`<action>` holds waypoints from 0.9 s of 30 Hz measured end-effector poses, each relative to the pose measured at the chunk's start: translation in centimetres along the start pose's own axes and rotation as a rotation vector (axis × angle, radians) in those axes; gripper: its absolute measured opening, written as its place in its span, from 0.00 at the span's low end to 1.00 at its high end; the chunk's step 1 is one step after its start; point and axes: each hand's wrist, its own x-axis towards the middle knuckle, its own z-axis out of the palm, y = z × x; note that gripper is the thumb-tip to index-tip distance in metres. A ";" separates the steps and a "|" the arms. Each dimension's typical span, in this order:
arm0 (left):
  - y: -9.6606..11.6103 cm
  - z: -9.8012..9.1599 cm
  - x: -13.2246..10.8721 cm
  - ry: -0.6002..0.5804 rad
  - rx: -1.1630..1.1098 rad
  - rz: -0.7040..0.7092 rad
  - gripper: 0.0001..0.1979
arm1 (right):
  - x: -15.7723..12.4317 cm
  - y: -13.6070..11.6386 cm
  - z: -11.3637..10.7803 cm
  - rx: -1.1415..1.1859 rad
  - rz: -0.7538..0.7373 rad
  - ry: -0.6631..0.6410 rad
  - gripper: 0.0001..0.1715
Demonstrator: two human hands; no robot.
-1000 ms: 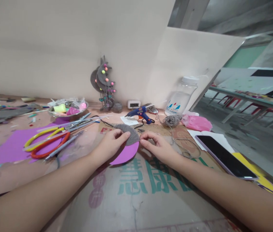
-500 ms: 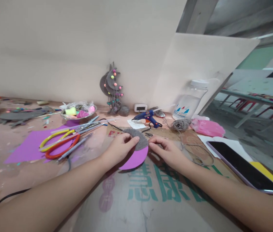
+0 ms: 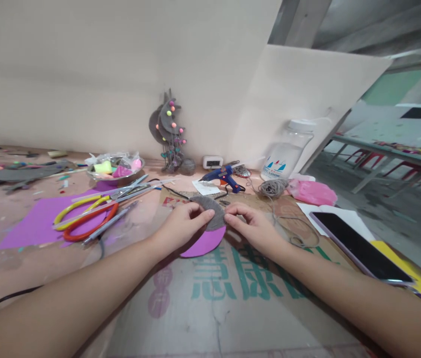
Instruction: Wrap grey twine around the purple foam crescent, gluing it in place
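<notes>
My left hand is closed on a curved purple cutout, its thumb on top. Grey yarn lies in close rows over the cutout's upper part; bare purple shows at the lower part. My right hand pinches the grey yarn at the right edge of the covered part, though the strand between the fingertips is too fine to see clearly. From a loose yarn ball, a strand loops across the cardboard beside my right hand. Just behind the cutout lies a blue glue gun on a white paper scrap.
Scissors and clear glue sticks lie on purple sheet at left. Behind are a bowl, a grey hanging ornament, a small timer and a bottle. A phone and pink bag sit at right. Cardboard lies underneath.
My right fingertips have moved in closer against the yarn-covered edge. My left hand keeps its hold on the cutout. The whole view has shifted slightly.
</notes>
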 end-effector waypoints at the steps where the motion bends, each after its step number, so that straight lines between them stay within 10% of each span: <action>1: 0.0 0.0 0.0 -0.009 -0.007 0.012 0.18 | 0.0 0.0 0.0 0.000 -0.005 -0.003 0.13; 27: 0.1 0.0 0.1 0.026 -0.112 -0.048 0.17 | 0.0 0.3 -0.2 0.043 -0.046 -0.029 0.11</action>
